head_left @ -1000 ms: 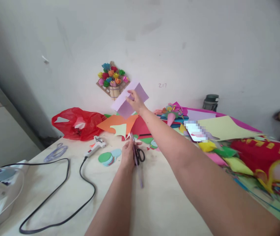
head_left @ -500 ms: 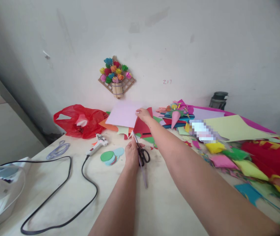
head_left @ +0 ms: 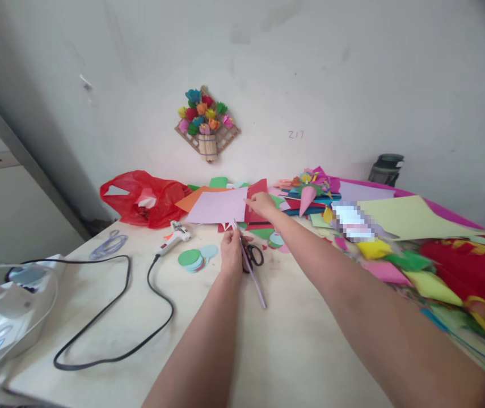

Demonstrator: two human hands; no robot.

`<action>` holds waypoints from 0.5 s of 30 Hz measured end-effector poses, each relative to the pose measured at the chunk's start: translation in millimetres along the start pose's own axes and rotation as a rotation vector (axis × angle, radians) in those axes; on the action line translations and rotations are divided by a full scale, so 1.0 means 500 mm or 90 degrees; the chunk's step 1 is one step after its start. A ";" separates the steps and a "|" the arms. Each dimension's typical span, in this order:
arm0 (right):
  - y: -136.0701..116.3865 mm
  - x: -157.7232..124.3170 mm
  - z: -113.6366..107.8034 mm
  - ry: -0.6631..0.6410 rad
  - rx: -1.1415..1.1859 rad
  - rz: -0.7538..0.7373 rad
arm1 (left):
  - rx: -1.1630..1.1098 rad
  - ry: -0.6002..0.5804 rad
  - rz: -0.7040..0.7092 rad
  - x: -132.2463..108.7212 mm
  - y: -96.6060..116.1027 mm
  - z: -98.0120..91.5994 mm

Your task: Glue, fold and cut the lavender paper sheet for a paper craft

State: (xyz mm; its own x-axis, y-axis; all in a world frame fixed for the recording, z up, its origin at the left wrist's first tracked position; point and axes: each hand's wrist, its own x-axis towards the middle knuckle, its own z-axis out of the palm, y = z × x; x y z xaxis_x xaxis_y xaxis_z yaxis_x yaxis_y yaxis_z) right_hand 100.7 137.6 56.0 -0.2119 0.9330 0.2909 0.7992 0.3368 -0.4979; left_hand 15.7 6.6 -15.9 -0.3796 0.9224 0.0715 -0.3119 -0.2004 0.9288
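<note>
My left hand (head_left: 231,250) is closed on a narrow lilac paper strip (head_left: 256,283), which slants down toward me over the table. Black-handled scissors (head_left: 256,255) lie just right of that hand, partly behind the strip. At the right edge of a lilac paper sheet (head_left: 219,206) is my right hand (head_left: 261,204), its fingers apart; whether they touch the sheet is hard to tell. The sheet lies on orange paper (head_left: 186,199) and beside red paper (head_left: 259,190). Left of my left hand, green and light blue paper circles (head_left: 190,258) form a small stack.
A white glue gun (head_left: 174,237) with a black cord (head_left: 172,309) lies on the left, near a red plastic bag (head_left: 140,198). Several coloured paper pieces and a pale yellow sheet (head_left: 412,218) cover the right. A dark bottle (head_left: 386,169) stands by the wall.
The lilac sheet, raised in my right hand before, now lies flatter on the pile, and that hand's fingers have loosened at its edge. My left hand still holds the strip. The view has shifted slightly.
</note>
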 end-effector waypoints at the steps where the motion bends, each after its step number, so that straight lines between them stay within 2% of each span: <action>1: 0.001 -0.015 0.002 -0.026 0.028 -0.010 | -0.012 0.003 0.001 0.002 0.000 0.000; 5: 0.012 -0.078 0.022 -0.118 0.164 -0.011 | -0.009 0.020 -0.014 0.005 0.010 -0.006; 9: 0.010 -0.134 0.043 -0.182 0.203 -0.015 | 0.176 0.061 -0.029 0.003 0.028 -0.019; 12: -0.006 -0.166 0.041 -0.177 0.148 0.013 | 0.374 0.090 0.012 -0.005 0.040 -0.024; 15: -0.026 -0.187 0.024 -0.124 0.079 0.022 | 0.481 0.142 0.065 -0.016 0.054 -0.022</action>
State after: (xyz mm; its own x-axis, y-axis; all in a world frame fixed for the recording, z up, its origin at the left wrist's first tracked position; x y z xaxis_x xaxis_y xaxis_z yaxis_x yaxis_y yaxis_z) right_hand 103.6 47.4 25.5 -0.2994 0.9471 0.1153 0.7348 0.3060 -0.6054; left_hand 0.6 -9.6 4.3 -0.5649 0.8077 0.1687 0.3785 0.0719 0.9228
